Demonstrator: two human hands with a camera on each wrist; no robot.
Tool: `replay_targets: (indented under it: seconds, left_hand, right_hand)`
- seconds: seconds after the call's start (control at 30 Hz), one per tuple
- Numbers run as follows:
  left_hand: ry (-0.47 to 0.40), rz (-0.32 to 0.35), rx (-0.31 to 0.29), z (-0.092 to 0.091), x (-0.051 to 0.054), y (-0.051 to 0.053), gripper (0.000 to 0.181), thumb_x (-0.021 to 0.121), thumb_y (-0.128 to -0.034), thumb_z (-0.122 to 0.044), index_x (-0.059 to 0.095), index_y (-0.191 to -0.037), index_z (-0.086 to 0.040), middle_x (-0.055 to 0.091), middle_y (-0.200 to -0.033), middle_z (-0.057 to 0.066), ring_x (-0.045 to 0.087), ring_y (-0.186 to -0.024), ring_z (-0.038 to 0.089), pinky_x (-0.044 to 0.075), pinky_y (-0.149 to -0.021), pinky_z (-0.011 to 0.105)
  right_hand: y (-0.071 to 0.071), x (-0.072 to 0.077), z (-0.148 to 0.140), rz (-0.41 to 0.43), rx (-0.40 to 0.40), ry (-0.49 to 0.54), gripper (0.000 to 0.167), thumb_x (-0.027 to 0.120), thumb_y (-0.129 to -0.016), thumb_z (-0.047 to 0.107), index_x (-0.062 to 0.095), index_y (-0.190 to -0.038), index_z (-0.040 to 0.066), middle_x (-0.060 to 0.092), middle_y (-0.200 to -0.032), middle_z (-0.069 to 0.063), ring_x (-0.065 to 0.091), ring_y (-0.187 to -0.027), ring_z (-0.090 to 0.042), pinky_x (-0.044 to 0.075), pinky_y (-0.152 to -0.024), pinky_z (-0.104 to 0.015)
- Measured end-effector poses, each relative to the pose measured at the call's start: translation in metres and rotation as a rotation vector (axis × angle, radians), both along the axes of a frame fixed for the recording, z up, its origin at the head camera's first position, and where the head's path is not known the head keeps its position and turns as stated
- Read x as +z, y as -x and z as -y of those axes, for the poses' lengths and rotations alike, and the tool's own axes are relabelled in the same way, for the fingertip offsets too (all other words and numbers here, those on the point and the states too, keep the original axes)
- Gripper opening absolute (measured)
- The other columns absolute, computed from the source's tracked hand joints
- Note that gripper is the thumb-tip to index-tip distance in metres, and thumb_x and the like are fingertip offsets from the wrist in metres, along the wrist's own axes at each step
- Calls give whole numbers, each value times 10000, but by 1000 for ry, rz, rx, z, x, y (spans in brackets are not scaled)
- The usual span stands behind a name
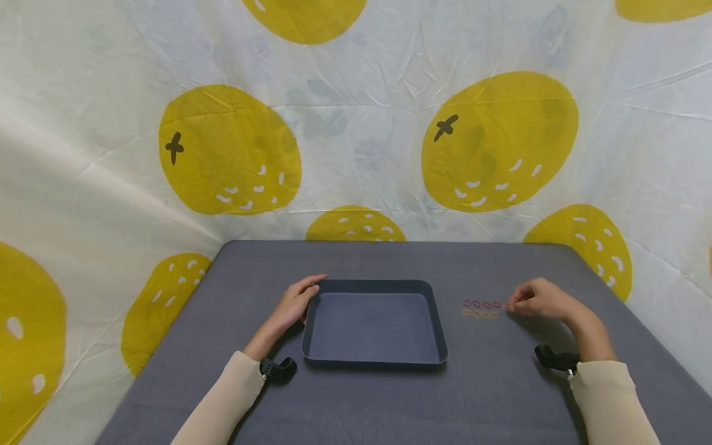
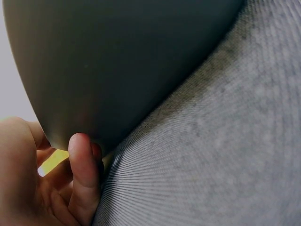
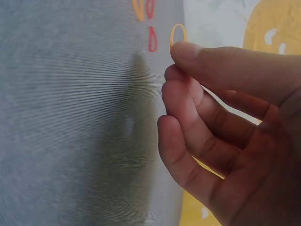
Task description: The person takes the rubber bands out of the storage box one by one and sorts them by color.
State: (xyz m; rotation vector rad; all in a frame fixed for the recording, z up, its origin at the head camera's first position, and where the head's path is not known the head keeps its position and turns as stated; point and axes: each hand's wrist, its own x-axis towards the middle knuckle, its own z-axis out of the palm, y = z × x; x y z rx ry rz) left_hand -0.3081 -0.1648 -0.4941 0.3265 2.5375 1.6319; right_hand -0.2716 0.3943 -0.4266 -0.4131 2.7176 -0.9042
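Note:
My left hand (image 1: 293, 303) grips the upper left corner of a dark grey rectangular tray (image 1: 374, 286). One finger reaches along its back rim; in the left wrist view, a fingertip (image 2: 83, 155) presses the outer wall. To the right of the tray, my right hand (image 1: 542, 300) hovers over the tabletop. Its thumb and forefinger pinch a thin orange rubber band (image 3: 178, 25), clearest in the right wrist view. Just left of that hand lie two short rows: several red rubber bands (image 1: 476, 307) behind, several orange rubber bands (image 1: 477, 317) in front.
A grey cloth covers the table (image 1: 378, 408). Behind it and on both sides hangs a white curtain (image 1: 361, 154) printed with yellow fruit. A dark wrist strap with a camera (image 1: 556, 358) sits on each wrist.

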Motion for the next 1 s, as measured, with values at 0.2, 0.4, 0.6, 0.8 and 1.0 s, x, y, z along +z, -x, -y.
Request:
replay_targets:
  seconds: [0.2, 0.4, 0.6, 0.8, 1.0]
  left_hand:
    - [2, -7, 2, -1, 1, 1, 387, 459, -1118, -300, 575, -1487, -303, 529, -710, 96, 462, -420, 183, 519, -445, 397]
    - [5, -8, 11, -2, 3, 2, 390, 461, -1117, -290, 578, -1488, -283, 600, -823, 109, 468, -420, 177, 516, -438, 388]
    - [12, -2, 0, -3, 4, 1, 394, 461, -1118, -300, 569, -1496, -282, 492, -643, 63, 453, -408, 182, 517, -448, 395]
    - [7, 2, 4, -2, 4, 2, 397, 459, -1118, -303, 564, -1501, -280, 513, -660, 52, 462, -402, 186, 516, -448, 400]
    - [13, 15, 10, -2, 4, 1, 399, 454, -1118, -308, 562, -1502, -291, 466, -589, 42, 460, -398, 190, 517, -452, 400]
  right_hand:
    - [2, -4, -2, 44, 6, 7, 83, 702, -931, 48, 746, -919, -22, 679, -825, -59, 546, -700, -61, 511, -628, -243]
    - [4, -6, -1, 60, -11, -9, 72, 712, -910, 41, 742, -898, -22, 657, -785, -37, 538, -685, -61, 490, -614, -231]
    - [6, -7, -1, 60, -17, -17, 62, 730, -891, 49, 741, -882, -12, 629, -751, -15, 520, -663, -56, 462, -597, -223]
    - [6, -7, -1, 67, -14, -11, 71, 730, -893, 59, 741, -882, -10, 630, -749, -15, 521, -661, -57, 466, -600, -226]
    - [7, -10, -2, 74, -23, -9, 87, 725, -902, 69, 736, -899, -17, 642, -761, -19, 536, -673, -65, 484, -608, -237]
